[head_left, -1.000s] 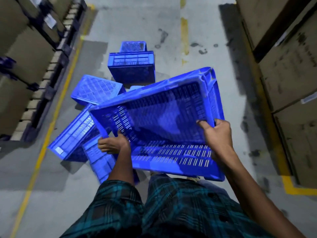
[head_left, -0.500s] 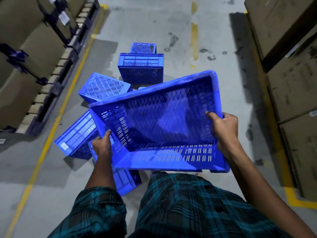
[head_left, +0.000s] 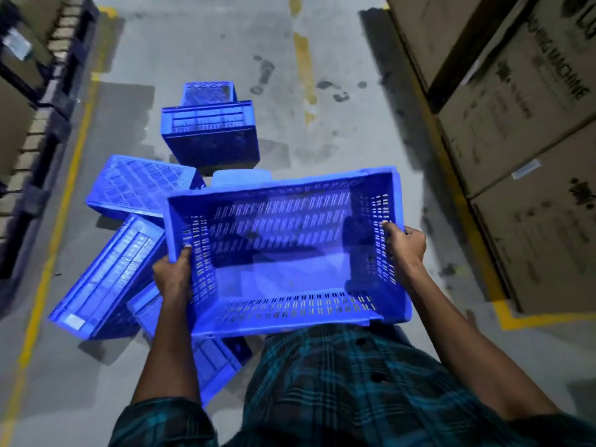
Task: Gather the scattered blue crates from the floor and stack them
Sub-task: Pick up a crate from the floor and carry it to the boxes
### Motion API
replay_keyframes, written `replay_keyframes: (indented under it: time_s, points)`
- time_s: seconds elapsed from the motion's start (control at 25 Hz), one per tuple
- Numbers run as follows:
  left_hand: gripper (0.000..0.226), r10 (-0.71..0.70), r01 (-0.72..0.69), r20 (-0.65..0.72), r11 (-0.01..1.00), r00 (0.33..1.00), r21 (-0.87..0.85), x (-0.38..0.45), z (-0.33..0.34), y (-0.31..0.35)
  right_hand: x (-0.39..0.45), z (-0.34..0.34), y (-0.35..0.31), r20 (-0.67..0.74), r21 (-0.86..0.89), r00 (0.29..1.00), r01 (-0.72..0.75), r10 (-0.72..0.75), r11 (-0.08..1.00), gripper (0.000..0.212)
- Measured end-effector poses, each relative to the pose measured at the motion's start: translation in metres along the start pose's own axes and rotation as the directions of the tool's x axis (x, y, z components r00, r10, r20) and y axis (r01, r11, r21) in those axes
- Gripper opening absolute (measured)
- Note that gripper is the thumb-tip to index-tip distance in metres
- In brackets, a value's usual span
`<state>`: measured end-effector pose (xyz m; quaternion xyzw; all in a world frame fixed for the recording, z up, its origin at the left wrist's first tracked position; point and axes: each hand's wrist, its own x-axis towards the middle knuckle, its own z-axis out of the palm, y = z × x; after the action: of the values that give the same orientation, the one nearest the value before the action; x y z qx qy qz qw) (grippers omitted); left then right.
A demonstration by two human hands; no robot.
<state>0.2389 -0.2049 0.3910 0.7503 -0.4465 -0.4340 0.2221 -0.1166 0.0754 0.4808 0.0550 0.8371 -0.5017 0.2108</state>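
I hold a blue slotted crate (head_left: 283,253) in front of my waist, its open top facing up. My left hand (head_left: 172,277) grips its left rim and my right hand (head_left: 406,245) grips its right rim. Behind it on the floor stands an upright crate (head_left: 211,133) with another crate (head_left: 208,91) just beyond. To the left an overturned crate (head_left: 138,185) lies bottom up, and a crate on its side (head_left: 103,279) leans below it. One more crate (head_left: 213,362) lies partly hidden under my left arm.
Tall cardboard boxes (head_left: 522,130) line the right side behind a yellow floor line (head_left: 512,321). On the left stand pallets with boxes (head_left: 35,101) behind another yellow line (head_left: 51,253). Bare grey concrete floor (head_left: 322,130) runs down the aisle between them.
The held crate has swung from tilted with its opening toward me to nearly level, and has shifted right. My left hand moved from the bottom edge to the left rim.
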Motion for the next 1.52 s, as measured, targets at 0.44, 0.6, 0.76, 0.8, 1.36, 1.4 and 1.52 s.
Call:
replay_keyframes:
  time_s: [0.44, 0.6, 0.76, 0.8, 1.36, 1.4, 1.52]
  points:
    - [0.05, 0.085, -0.083, 0.129, 0.996, 0.988, -0.025, -0.057, 0.144, 0.108, 0.159, -0.095, -0.028, 0.046, -0.006, 0.999, -0.028, 0.028, 1.0, 0.023]
    - [0.046, 0.09, -0.078, 0.128, 0.992, 0.988, -0.097, -0.085, 0.2, 0.16, 0.24, -0.119, -0.06, 0.056, -0.072, 0.998, 0.031, -0.027, 0.997, 0.03]
    - [0.044, 0.074, -0.051, 0.114, 0.979, 0.991, -0.198, -0.088, 0.255, 0.187, 0.309, -0.138, -0.085, 0.015, -0.058, 0.999, 0.045, -0.044, 0.997, 0.041]
    - [0.042, 0.071, -0.044, 0.124, 0.977, 0.99, -0.207, -0.09, 0.269, 0.198, 0.323, -0.139, -0.093, -0.003, -0.046, 0.999, 0.054, -0.054, 0.997, 0.037]
    - [0.044, 0.212, -0.202, 0.218, 0.977, 0.953, -0.066, -0.035, 0.48, 0.43, 0.535, -0.086, -0.208, -0.22, 0.047, 0.975, 0.0, 0.011, 0.999, 0.027]
    - [0.047, 0.219, -0.211, 0.229, 0.976, 0.949, -0.058, -0.033, 0.496, 0.459, 0.552, -0.079, -0.221, -0.251, 0.059, 0.968, -0.012, 0.027, 0.998, 0.028]
    - [0.048, 0.289, -0.301, 0.24, 0.954, 0.927, 0.01, -0.021, 0.545, 0.528, 0.604, -0.059, -0.245, -0.278, 0.096, 0.96, -0.017, 0.043, 0.995, 0.025]
